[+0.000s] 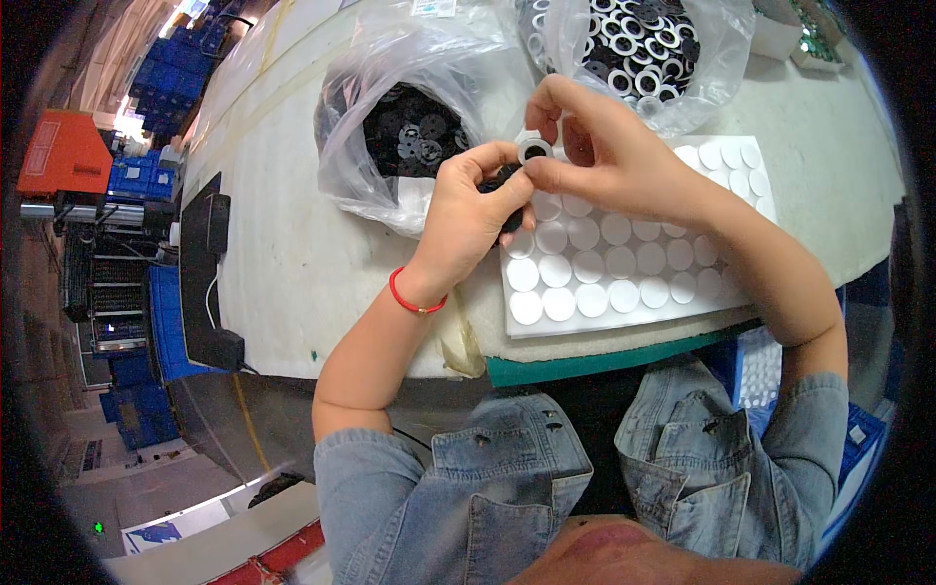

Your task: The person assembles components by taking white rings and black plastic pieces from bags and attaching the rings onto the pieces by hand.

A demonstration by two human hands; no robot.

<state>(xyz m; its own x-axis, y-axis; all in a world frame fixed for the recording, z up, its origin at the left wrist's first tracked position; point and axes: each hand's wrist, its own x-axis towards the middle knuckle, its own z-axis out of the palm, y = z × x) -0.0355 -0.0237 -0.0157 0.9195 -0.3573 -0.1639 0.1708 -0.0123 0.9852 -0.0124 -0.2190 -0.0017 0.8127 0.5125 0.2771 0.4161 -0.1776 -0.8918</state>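
Between the thumb and fingers of my left hand (458,219) are black discs (513,220), partly hidden by the fingers. My right hand (629,166) pinches a small white ring (533,139) right beside the left fingertips. How far the ring touches the discs I cannot tell. Just beyond my left hand stands an open clear plastic bag (341,180) of black toothed discs (400,122). A second clear bag (726,63), farther right, holds white rings and black pieces (624,44). Under my right forearm lies a white sheet (634,323) with rows of round white stickers (591,299).
The pale worktable (268,273) has a green front edge (585,363). Boxes of small green parts (817,49) stand at the far right. Black devices with a cable (207,263) line the left edge. Beyond are an orange machine (66,154) and blue crates (175,73).
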